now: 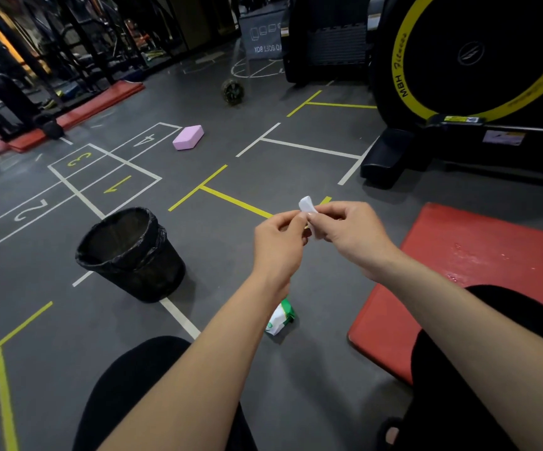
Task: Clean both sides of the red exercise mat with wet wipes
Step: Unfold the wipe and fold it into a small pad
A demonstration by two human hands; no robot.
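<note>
A small folded white wet wipe is held up in the air in front of me. My left hand and my right hand both pinch it with fingertips, close together. The red exercise mat lies flat on the grey floor to the right, with wet streaks on its surface; my right knee covers its near part. A green and white pack of wet wipes lies on the floor under my left forearm, just left of the mat.
A black bin with a bag liner stands on the floor to the left. A pink foam block lies farther off. A black and yellow exercise machine stands behind the mat. More red mats lie far left.
</note>
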